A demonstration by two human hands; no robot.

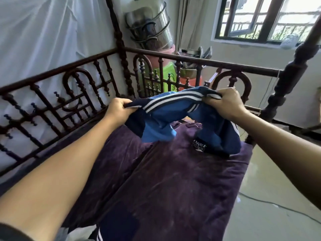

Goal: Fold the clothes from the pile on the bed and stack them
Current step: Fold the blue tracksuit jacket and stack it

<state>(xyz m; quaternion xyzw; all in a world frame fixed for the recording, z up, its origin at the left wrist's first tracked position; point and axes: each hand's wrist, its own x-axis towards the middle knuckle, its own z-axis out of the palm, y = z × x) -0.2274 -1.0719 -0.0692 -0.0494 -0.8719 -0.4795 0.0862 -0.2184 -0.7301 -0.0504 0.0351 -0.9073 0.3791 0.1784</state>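
A blue garment (161,126) with navy panels and white stripes hangs in the air over the far end of the bed. My left hand (118,110) pinches its left edge and my right hand (224,103) grips its right edge, both arms stretched forward. The cloth sags between them, and its lower right part touches the purple fabric (173,180) that covers the bed. A small printed label shows on that purple fabric under the garment. A navy piece with white stripes (99,236) peeks out at the bottom edge of the view.
A dark carved wooden bed rail (57,94) runs along the left and far sides, with a turned post (284,87) at the right. White cloth hangs behind the left rail. Metal pots, plastic containers and a window stand beyond. Pale floor with a cable lies to the right.
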